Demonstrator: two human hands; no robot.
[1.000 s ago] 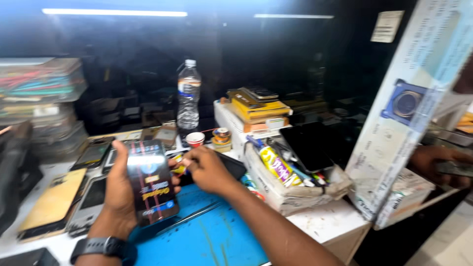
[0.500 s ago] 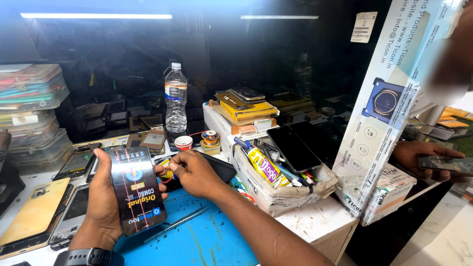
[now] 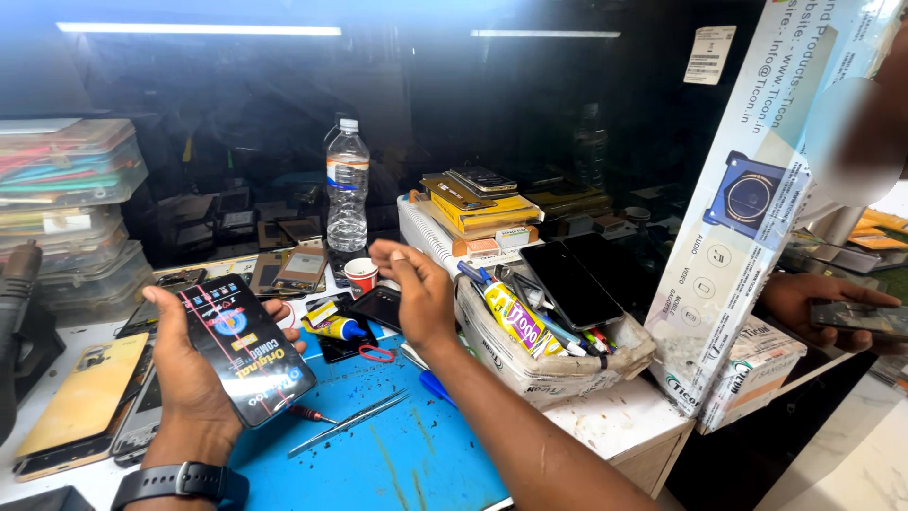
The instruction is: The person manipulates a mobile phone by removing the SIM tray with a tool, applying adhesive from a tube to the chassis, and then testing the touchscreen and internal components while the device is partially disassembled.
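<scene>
Head view, largest first. One tall white carton [image 3: 757, 203] leaning on worktop [image 3: 615, 426] at right edge; could topple if bumped. One blue mat [image 3: 397, 464] with debris specks. One cloth tray [image 3: 530, 364] stuffed with markers and tools, two dark phones [image 3: 572, 279] propped on top; loose stack, could slide off. One clear water bottle [image 3: 347, 189] upright behind, capped; a knock could tip it onto parts. One gold phone back [image 3: 80, 402] at left edge. One phone display panel [image 3: 241, 345] with protective printed film, clasped upright in left hand [image 3: 189, 374] over mat's left part, fingers wrapped around edges; thin glass, squeeze or slip could crack it. Right hand [image 3: 416, 289] empty, fingers loosely curled, hovering above tray edge, near small red-rimmed cup [image 3: 360, 274]; stray sweep could upset cup. One tweezers [image 3: 350, 421], one red-handled screwdriver [image 3: 307, 414] on mat under panel; panel dropped on them could scratch. One other person's hand [image 3: 813, 303] far right, gripping a dark phone.
</scene>
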